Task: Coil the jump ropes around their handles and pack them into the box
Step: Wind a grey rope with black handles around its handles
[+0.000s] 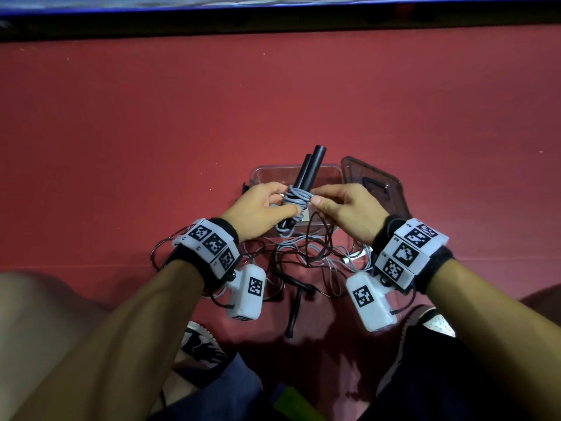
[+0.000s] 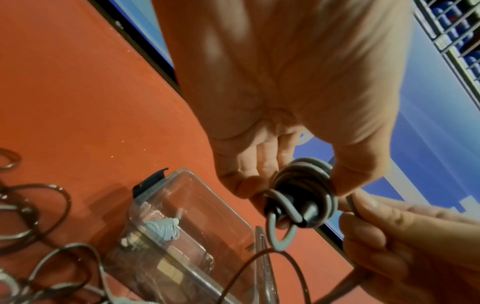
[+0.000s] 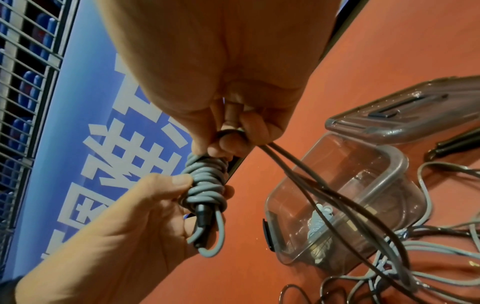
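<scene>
Large white Chinese characters on blue banner [image 3: 103, 123]; partly cut off, not readable

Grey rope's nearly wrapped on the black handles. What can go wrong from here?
1. The right hand pinches the grey coil while dark cords run through its grip; they may snag when the bundle is lowered.
2. A free grey loop hangs below the handles; if the left hand eases off, turns could unwind.
3. The box already holds a bundle, and the handles look long for it.
</scene>
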`<move>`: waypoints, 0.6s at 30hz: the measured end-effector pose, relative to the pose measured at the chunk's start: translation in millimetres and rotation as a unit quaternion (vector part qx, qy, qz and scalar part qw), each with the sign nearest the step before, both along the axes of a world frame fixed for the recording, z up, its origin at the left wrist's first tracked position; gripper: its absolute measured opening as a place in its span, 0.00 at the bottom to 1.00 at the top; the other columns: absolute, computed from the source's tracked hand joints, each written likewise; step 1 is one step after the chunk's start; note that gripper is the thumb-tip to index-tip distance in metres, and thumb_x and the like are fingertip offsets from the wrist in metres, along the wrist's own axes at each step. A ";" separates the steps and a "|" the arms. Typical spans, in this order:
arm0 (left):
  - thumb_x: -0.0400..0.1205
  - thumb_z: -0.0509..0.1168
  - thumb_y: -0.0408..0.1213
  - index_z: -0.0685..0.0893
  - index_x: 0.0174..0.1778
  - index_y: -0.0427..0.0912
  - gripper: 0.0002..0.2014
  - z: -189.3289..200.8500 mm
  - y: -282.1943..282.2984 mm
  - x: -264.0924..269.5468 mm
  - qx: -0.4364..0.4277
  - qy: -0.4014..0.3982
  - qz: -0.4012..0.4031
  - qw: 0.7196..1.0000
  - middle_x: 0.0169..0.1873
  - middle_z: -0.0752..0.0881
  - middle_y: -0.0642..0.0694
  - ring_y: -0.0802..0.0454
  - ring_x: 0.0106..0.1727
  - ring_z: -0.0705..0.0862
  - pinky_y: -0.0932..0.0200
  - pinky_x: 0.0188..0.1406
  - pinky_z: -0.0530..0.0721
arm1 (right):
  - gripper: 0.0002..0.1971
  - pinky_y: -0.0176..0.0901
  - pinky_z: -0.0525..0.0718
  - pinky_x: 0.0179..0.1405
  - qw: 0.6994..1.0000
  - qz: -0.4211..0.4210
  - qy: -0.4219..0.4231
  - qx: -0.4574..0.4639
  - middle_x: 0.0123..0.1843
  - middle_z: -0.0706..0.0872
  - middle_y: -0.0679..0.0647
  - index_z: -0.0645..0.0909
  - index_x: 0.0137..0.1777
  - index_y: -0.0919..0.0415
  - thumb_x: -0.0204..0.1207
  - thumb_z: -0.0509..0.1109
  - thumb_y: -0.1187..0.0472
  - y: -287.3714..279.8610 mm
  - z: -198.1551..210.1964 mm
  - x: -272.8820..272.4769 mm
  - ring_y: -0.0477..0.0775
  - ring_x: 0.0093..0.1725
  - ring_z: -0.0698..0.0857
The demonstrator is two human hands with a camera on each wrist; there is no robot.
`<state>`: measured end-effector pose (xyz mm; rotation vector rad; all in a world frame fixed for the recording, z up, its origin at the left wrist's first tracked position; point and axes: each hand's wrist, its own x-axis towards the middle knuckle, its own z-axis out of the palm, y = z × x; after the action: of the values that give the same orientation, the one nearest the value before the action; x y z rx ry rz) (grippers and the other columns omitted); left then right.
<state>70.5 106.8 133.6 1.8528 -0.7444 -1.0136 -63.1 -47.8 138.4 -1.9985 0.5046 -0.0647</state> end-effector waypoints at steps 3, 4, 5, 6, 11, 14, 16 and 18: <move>0.76 0.78 0.43 0.85 0.61 0.50 0.18 0.8 -0.4 -1.9 0.001 -0.001 -0.026 1.000 0.57 0.92 0.50 0.52 0.62 0.89 0.51 0.71 0.83 | 0.07 0.40 0.78 0.38 1.000 -0.027 -0.007 0.009 0.35 0.88 0.52 0.87 0.49 0.59 0.84 0.70 0.57 1.5 -4.4 0.5 0.42 0.31 0.81; 0.70 0.82 0.49 0.85 0.60 0.52 0.24 -1.1 -0.7 -3.6 0.000 -0.002 -0.030 1.000 0.55 0.92 0.49 0.50 0.61 0.90 0.48 0.69 0.85 | 0.07 0.47 0.81 0.39 0.999 -0.033 -0.009 0.010 0.36 0.89 0.55 0.86 0.46 0.58 0.83 0.71 0.57 2.3 -5.8 0.8 0.47 0.33 0.83; 0.64 0.84 0.54 0.85 0.60 0.53 0.29 -2.7 -0.4 -5.0 -0.001 -0.009 -0.028 1.000 0.53 0.93 0.49 0.49 0.57 0.92 0.45 0.66 0.87 | 0.07 0.52 0.83 0.42 0.999 -0.036 -0.009 0.005 0.37 0.90 0.57 0.85 0.44 0.57 0.82 0.72 0.56 2.6 -8.1 1.5 0.51 0.35 0.85; 0.60 0.84 0.57 0.86 0.60 0.53 0.32 -5.0 -0.3 -5.7 -0.003 -0.023 -0.022 0.999 0.51 0.93 0.49 0.49 0.53 0.92 0.43 0.64 0.88 | 0.08 0.54 0.84 0.44 0.999 -0.035 -0.008 -0.002 0.38 0.91 0.57 0.84 0.42 0.57 0.82 0.72 0.55 2.6 -9.3 1.9 0.54 0.36 0.86; 0.66 0.84 0.50 0.88 0.62 0.54 0.27 -3.8 1.6 -2.0 -0.023 -0.064 -0.016 0.998 0.52 0.93 0.52 0.49 0.54 0.92 0.40 0.65 0.87 | 0.10 0.44 0.82 0.37 1.000 -0.009 -0.023 0.012 0.32 0.87 0.49 0.85 0.43 0.62 0.84 0.70 0.58 -0.5 -4.8 -0.2 0.48 0.31 0.82; 0.71 0.84 0.41 0.88 0.64 0.49 0.25 -2.2 3.2 2.2 -0.017 -0.047 -0.007 0.999 0.52 0.94 0.49 0.47 0.55 0.92 0.41 0.66 0.87 | 0.13 0.33 0.76 0.32 1.000 0.014 -0.021 0.014 0.32 0.85 0.49 0.86 0.47 0.68 0.87 0.66 0.60 -2.3 -0.2 -2.2 0.47 0.30 0.80; 0.74 0.82 0.38 0.88 0.64 0.47 0.22 0.8 3.5 2.5 -0.008 -0.054 -0.012 0.998 0.51 0.94 0.49 0.48 0.53 0.93 0.43 0.65 0.87 | 0.13 0.30 0.74 0.32 1.000 0.023 -0.010 0.009 0.33 0.85 0.49 0.87 0.48 0.67 0.87 0.64 0.60 -4.0 0.9 -3.0 0.44 0.30 0.79; 0.76 0.81 0.40 0.88 0.63 0.47 0.19 2.2 3.8 1.5 -0.001 -0.070 -0.014 0.997 0.51 0.94 0.49 0.48 0.52 0.93 0.45 0.63 0.87 | 0.13 0.29 0.73 0.33 1.000 0.025 -0.004 -0.004 0.32 0.85 0.48 0.89 0.48 0.61 0.87 0.65 0.59 -4.6 1.7 -3.1 0.41 0.30 0.78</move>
<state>72.0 110.7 135.8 1.9324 -0.8556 -0.9062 -66.2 -52.4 140.1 -2.0176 0.4502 -0.0439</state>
